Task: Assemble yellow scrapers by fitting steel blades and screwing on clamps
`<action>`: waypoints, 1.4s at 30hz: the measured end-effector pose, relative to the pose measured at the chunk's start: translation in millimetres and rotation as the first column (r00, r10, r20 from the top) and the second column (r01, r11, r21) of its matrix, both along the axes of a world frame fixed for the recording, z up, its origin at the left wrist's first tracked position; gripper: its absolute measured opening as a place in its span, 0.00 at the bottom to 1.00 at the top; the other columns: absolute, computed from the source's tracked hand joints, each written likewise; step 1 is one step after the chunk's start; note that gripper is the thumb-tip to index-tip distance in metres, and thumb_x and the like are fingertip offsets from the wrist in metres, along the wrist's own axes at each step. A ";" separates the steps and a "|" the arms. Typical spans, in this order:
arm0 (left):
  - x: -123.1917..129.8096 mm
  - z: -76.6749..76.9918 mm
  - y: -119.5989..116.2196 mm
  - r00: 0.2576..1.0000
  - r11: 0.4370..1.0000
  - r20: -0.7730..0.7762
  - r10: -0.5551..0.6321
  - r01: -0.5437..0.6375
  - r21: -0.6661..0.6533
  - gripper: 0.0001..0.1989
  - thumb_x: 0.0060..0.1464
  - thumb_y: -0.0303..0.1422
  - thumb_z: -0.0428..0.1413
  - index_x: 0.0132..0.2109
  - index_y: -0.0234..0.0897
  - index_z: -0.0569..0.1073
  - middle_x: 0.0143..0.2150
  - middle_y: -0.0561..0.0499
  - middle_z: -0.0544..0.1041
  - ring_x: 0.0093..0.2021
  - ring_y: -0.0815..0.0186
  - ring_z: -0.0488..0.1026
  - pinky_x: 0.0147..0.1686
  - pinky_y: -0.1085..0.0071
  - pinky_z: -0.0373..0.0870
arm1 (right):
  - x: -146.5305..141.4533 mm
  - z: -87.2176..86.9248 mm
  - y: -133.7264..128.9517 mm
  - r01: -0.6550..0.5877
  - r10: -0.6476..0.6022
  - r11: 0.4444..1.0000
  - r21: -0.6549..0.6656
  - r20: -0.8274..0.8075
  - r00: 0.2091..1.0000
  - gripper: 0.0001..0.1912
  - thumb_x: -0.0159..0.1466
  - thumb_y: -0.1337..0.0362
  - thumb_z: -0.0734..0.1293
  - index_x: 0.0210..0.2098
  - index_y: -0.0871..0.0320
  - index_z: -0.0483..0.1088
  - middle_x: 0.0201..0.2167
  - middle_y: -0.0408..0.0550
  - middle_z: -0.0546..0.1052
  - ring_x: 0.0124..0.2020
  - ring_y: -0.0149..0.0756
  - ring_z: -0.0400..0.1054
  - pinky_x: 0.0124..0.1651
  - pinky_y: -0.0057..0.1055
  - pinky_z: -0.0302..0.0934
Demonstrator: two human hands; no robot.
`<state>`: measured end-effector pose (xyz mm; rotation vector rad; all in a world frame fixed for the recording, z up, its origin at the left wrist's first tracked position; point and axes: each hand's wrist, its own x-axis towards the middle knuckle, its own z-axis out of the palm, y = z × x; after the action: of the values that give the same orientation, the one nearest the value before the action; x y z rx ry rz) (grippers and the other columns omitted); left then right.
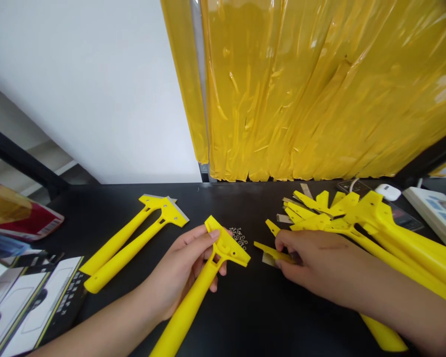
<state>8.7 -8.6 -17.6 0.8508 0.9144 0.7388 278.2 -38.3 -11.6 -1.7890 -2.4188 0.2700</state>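
My left hand (188, 265) is closed around a yellow scraper handle (198, 292), its thumb on the wide head, which shows recesses and holes and no blade. My right hand (308, 255) is closed, with its fingertips on a small yellow plastic cover plate (271, 251) low over the table. A metal blade (269, 260) shows beside that plate, and the tip of another yellow plate (272, 227) pokes out above the fingers. Whether the fingers hold these too I cannot tell. Between my hands lies a small heap of screws and nuts (238, 235), partly behind the scraper head.
Two scrapers with blades (134, 248) lie on the black table (241, 307) to the left. At right are a pile of yellow handles (412, 233), plates and blades, a phone (405, 218) and a white earphone case (388, 192). Printed boxes (33, 307) fill the left front.
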 end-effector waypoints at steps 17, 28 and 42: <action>0.2 -3.8 0.5 1.000 1.000 -0.005 0.004 -0.004 -0.005 0.19 0.67 0.43 0.56 0.54 0.34 0.78 0.29 0.48 0.77 0.29 0.64 0.74 0.22 0.75 0.73 | -17.7 3.6 -40.8 -0.192 0.193 0.951 0.242 0.020 0.981 0.04 0.61 0.63 0.72 0.34 0.49 0.71 0.25 0.38 0.78 0.23 0.40 0.75 0.25 0.35 0.63; 1.7 -3.9 -0.9 1.000 1.000 -0.009 -0.005 0.005 -0.004 0.19 0.66 0.43 0.57 0.53 0.33 0.78 0.30 0.48 0.76 0.30 0.62 0.74 0.23 0.74 0.73 | -15.8 -14.4 -24.4 -0.133 0.119 0.968 0.213 0.080 0.990 0.10 0.59 0.76 0.64 0.34 0.54 0.72 0.30 0.46 0.78 0.26 0.43 0.77 0.29 0.37 0.68; 0.8 -4.0 -0.8 0.999 0.999 0.003 -0.035 0.035 0.017 0.16 0.68 0.42 0.55 0.52 0.35 0.78 0.32 0.48 0.77 0.32 0.63 0.74 0.24 0.74 0.74 | -21.5 -18.2 -22.6 -0.092 0.071 0.990 0.111 0.181 0.981 0.19 0.54 0.78 0.68 0.43 0.58 0.75 0.35 0.50 0.80 0.32 0.44 0.79 0.31 0.33 0.65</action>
<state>9.4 -9.3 -21.7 0.8781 0.8892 0.7187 256.7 -60.9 -29.8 -1.7328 -2.5704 -0.0265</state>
